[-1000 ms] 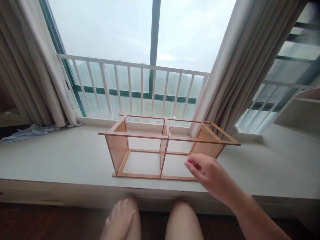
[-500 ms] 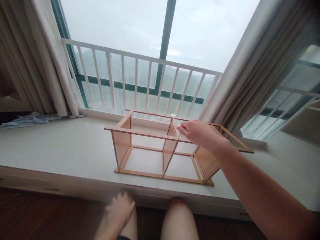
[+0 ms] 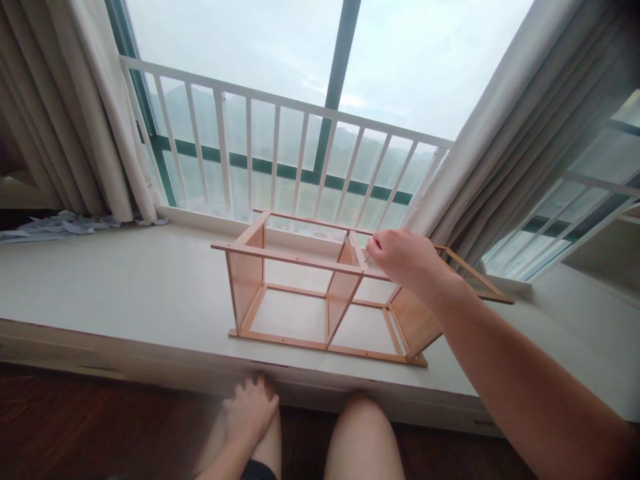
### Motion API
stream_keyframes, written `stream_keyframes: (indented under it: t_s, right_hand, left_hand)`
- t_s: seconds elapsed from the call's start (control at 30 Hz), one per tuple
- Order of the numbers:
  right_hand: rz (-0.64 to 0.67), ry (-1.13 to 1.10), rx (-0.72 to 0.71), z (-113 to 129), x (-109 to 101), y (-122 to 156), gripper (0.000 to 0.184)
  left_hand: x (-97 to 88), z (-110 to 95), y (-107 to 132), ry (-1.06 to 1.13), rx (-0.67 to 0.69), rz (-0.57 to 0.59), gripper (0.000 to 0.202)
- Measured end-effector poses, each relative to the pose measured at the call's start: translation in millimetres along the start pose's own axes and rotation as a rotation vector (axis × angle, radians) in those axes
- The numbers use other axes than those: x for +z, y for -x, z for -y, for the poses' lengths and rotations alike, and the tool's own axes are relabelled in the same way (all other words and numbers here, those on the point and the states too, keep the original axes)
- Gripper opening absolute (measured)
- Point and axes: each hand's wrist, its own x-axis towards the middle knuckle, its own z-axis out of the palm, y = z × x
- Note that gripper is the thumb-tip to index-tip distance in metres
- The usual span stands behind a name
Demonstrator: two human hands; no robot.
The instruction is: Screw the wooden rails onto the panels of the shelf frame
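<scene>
A light wooden shelf frame [image 3: 345, 293] lies on its side on the white window ledge [image 3: 165, 280], with upright panels between its upper and lower rails. Above its upper rail, right of the middle panel [image 3: 345, 280], is my right hand [image 3: 403, 257]. The fingers are curled closed, and a small thin thing seems to stick out below them, too small to name. My hand hides part of the rail behind it. My left hand [image 3: 250, 410] lies on my left knee, fingers spread and holding nothing.
Behind the ledge stand a white railing [image 3: 285, 110] and a window. Curtains hang left [image 3: 85, 113] and right [image 3: 495, 133]. Pale paper-like scraps [image 3: 60, 227] lie at the far left. Another wooden frame piece [image 3: 480, 280] sticks out beyond my right forearm. My knees are against the ledge's front.
My right hand has shifted slightly right, away from the joint at the middle panel, its fingers still closed. My left hand stays on the knee. The view has tilted a little.
</scene>
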Motion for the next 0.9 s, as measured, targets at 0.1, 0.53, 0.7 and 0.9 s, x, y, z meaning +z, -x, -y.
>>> stream_keyframes:
  t_s: [0.1, 0.53, 0.7, 0.9]
  right_hand:
    - [-0.081, -0.087, -0.146, -8, -9, -1, 0.035]
    - [0.246, -0.606, -0.408, -40, 4, -5, 0.024]
    - [0.273, -0.607, -0.451, -42, 11, -9, 0.023]
    - [0.224, -0.613, -0.514, -43, 13, -10, 0.024]
  left_hand:
    - [6.6, -4, -1, 0.011, 0.009, -0.010, 0.051]
    - [9.6, -16, -3, 0.015, 0.022, -0.012, 0.049]
    - [9.1, -15, -2, 0.003, 0.021, -0.012, 0.048]
    - [12.7, -15, -2, 0.005, 0.020, -0.025, 0.049]
